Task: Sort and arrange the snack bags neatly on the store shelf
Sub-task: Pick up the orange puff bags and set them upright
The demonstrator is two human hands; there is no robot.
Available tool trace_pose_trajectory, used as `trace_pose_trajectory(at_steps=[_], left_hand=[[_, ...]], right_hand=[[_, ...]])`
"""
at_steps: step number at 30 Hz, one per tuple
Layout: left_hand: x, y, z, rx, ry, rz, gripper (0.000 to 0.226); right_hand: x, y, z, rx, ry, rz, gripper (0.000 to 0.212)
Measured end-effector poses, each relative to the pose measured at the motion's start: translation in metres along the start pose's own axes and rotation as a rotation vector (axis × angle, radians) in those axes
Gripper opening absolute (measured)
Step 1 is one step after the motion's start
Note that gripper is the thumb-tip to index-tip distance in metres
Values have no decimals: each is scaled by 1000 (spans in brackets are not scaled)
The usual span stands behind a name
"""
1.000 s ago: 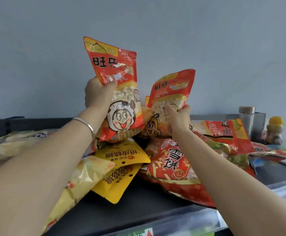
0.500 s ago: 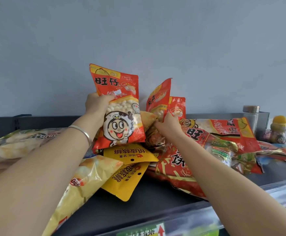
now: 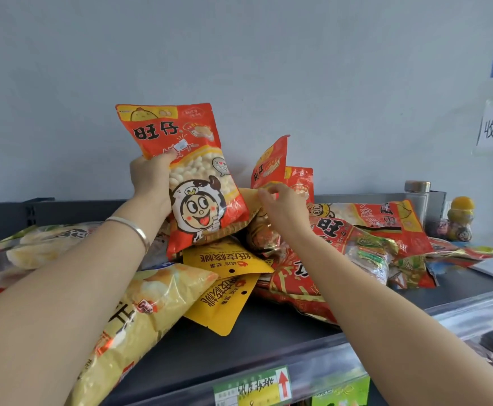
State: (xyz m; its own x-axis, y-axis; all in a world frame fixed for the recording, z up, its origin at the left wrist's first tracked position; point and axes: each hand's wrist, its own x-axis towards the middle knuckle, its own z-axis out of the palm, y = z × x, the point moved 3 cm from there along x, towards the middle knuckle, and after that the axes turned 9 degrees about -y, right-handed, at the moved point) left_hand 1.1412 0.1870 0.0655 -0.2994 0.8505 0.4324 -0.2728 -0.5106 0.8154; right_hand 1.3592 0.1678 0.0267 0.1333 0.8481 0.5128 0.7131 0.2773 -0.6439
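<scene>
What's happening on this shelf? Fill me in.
A person is sorting a jumbled pile of snack bags on the shelf. The left hand holds a red cartoon-face bag upright. The right hand reaches, fingers loose, toward the red bags behind. Two yellow pouches lie flat in front.

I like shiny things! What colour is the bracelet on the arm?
Silver: the bracelet on the left wrist, seen in the head view.

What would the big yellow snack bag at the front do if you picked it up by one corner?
The big yellow bag would probably sag and crinkle, since its film looks soft and puffy. It seems light for its size, being swollen with air. Its glossy film may slip, and it already overhangs the shelf edge.
</scene>
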Motion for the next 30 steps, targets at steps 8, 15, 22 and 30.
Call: trace_pose_trajectory(at_steps=[8,15,22,30], left_hand=[[3,30,-41,61,99,272,9],[4,19,-61,119,140,294,3],[13,26,-70,92,226,326,3],[21,4,-50,332,179,216,18]], right_hand=[[2,-24,33,41,-71,78,67],[8,-36,47,218,13,113,52],[21,-38,22,311,252,38,15],[27,-40,-8,414,394,-91,14]])
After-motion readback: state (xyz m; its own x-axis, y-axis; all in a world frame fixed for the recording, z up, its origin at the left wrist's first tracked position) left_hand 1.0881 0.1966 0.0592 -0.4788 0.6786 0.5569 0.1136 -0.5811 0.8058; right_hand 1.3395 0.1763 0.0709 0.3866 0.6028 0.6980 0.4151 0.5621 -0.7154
